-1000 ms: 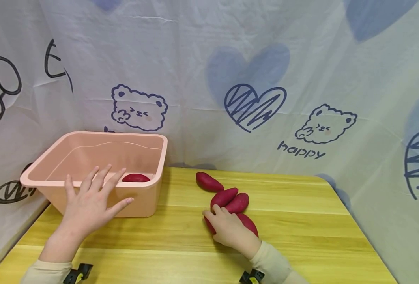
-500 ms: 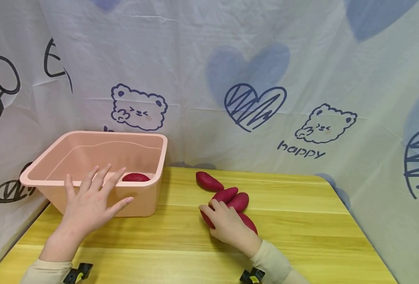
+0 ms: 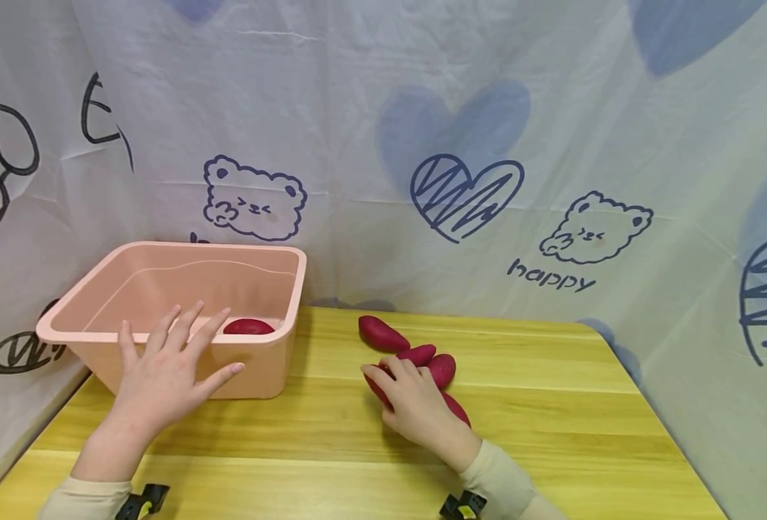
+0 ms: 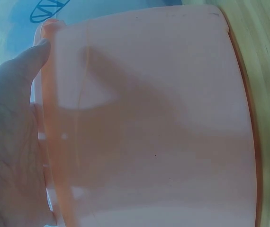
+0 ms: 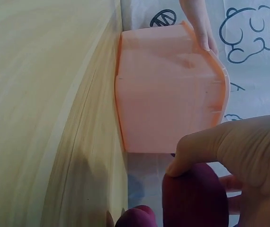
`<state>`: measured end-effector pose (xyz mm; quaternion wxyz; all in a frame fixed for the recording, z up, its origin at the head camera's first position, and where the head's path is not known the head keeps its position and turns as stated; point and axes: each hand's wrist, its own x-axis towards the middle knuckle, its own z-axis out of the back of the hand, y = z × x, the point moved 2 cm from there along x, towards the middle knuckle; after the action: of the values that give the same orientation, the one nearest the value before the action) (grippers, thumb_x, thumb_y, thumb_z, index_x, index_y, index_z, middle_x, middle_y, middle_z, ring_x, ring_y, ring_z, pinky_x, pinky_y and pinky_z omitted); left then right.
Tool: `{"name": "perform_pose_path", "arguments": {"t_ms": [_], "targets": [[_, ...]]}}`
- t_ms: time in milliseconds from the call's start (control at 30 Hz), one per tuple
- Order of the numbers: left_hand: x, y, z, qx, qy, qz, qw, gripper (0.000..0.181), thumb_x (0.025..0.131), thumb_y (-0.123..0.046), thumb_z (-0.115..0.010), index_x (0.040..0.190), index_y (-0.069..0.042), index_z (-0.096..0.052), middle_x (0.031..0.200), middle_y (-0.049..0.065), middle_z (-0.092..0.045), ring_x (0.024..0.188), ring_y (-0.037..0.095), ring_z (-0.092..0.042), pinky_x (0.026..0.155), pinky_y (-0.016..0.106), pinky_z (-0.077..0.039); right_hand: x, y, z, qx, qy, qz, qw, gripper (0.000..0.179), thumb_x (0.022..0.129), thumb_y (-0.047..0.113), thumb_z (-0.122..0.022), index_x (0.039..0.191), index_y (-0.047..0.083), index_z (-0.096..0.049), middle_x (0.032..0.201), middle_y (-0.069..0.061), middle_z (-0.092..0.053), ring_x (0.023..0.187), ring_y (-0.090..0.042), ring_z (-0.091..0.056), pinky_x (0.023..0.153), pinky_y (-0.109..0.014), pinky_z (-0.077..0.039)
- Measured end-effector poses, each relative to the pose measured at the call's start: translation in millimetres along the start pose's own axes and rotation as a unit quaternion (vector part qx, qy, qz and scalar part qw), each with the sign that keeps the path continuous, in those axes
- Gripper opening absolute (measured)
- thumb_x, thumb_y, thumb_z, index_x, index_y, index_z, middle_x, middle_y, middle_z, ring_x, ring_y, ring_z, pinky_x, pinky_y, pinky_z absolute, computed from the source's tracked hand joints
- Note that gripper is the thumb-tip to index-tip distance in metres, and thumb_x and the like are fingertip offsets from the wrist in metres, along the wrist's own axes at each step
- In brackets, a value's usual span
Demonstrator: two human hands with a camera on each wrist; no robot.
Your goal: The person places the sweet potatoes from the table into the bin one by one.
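My right hand point(image 3: 416, 406) grips a red-skinned sweet potato point(image 3: 375, 386) between thumb and fingers. In the right wrist view the thumb lies across that sweet potato point(image 5: 194, 198), which looks raised off the table. Close around the hand lie other sweet potatoes: one just beyond its fingers point(image 3: 420, 354), one to the right point(image 3: 443, 370), and one partly hidden under the wrist point(image 3: 457, 409). My left hand point(image 3: 162, 375) rests with spread fingers on the near rim of a pink plastic bin point(image 3: 269, 372). Its thumb point(image 4: 33, 59) lies along the rim in the left wrist view.
Inside the bin is another sweet potato point(image 3: 248, 327), near the right wall. One more sweet potato point(image 3: 383, 334) lies farther back on the wooden table point(image 3: 539, 448). A printed cloth point(image 3: 357, 238) hangs behind the table and down both sides.
My right hand has shifted slightly away from me and to the left, carrying the gripped sweet potato with it. The left hand and the bin have stayed in place.
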<state>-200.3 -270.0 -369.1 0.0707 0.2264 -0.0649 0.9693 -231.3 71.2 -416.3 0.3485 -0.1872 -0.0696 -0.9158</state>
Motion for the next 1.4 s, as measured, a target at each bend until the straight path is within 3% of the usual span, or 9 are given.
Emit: {"name": "perform_pose_path", "arguments": {"t_ms": [500,1067,1400], "targets": [[-1.1,0.0,1.6,-0.003,0.001,0.003,1.0,0.081,0.084,-0.07,-0.055,0.153,-0.041,-0.024,0.156,0.013,-0.033,0.144,0.04,-0.023,0.11,0.073,0.015,7.3,0,5,0.018,-0.052,0.008,0.9985,0.064,0.073,0.01,-0.079,0.132,0.023,-0.057,0.123,-0.005,-0.058,0.108,-0.026,-0.059,0.085,-0.046,-0.049],[-1.3,2.4,1.9,0.002,0.01,0.008,0.9999,0.081,0.084,-0.072,-0.054,0.153,-0.041,-0.024,0.156,0.014,-0.032,0.144,0.04,-0.022,0.109,0.073,0.017,38.3,12,21,0.019,-0.077,0.032,0.9963,0.063,0.076,0.011,-0.074,0.134,0.024,-0.057,0.128,-0.006,-0.058,0.115,-0.028,-0.057,0.09,-0.048,-0.05],[-1.0,-0.4,0.6,-0.003,0.005,0.004,1.0,0.081,0.084,-0.072,-0.054,0.153,-0.042,-0.023,0.156,0.013,-0.033,0.144,0.04,-0.023,0.11,0.07,0.019,56.1,19,31,0.015,-0.113,0.052,0.9921,0.062,0.077,0.011,-0.071,0.135,0.023,-0.056,0.127,-0.007,-0.058,0.113,-0.028,-0.058,0.088,-0.045,-0.05]]}}
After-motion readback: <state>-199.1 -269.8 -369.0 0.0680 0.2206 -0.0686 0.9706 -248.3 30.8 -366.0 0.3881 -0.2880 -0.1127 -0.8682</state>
